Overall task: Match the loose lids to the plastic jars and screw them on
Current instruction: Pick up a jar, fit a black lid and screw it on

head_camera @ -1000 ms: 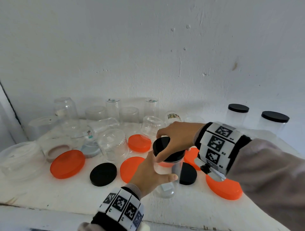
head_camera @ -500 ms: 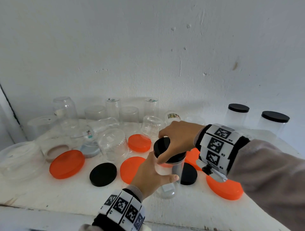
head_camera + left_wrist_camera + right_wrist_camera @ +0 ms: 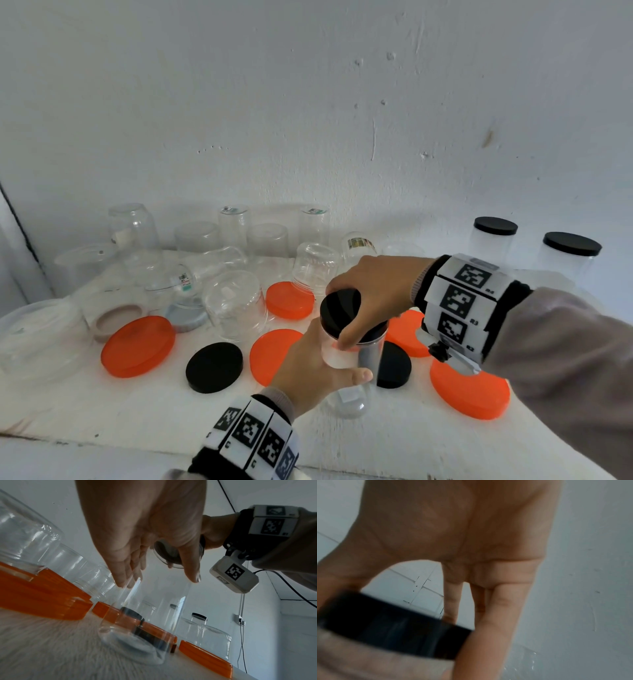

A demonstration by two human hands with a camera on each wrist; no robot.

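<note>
A clear plastic jar (image 3: pixel 346 380) stands upright near the front of the white shelf. My left hand (image 3: pixel 315 370) wraps around its body, thumb across the front. A black lid (image 3: pixel 340 308) sits on its mouth, and my right hand (image 3: pixel 373 294) grips that lid from above with thumb and fingers round the rim. In the right wrist view the black lid (image 3: pixel 393 626) shows blurred between thumb and fingers. The left wrist view looks up past my left hand (image 3: pixel 150 555) along the clear jar (image 3: pixel 140 628). Loose black lids (image 3: pixel 214 367) (image 3: pixel 394 365) and orange lids (image 3: pixel 138 346) (image 3: pixel 469 390) lie around.
Several clear jars (image 3: pixel 236 305), most upside down, crowd the back left against the wall. Two capped jars with black lids (image 3: pixel 495 236) (image 3: pixel 570 255) stand at the back right. A large clear tub (image 3: pixel 37 335) sits at the far left. The shelf's front edge (image 3: pixel 102 442) runs close below.
My right hand has turned slightly on the black lid, and jar and hands have shifted a little. The loose lids and other jars have not moved.
</note>
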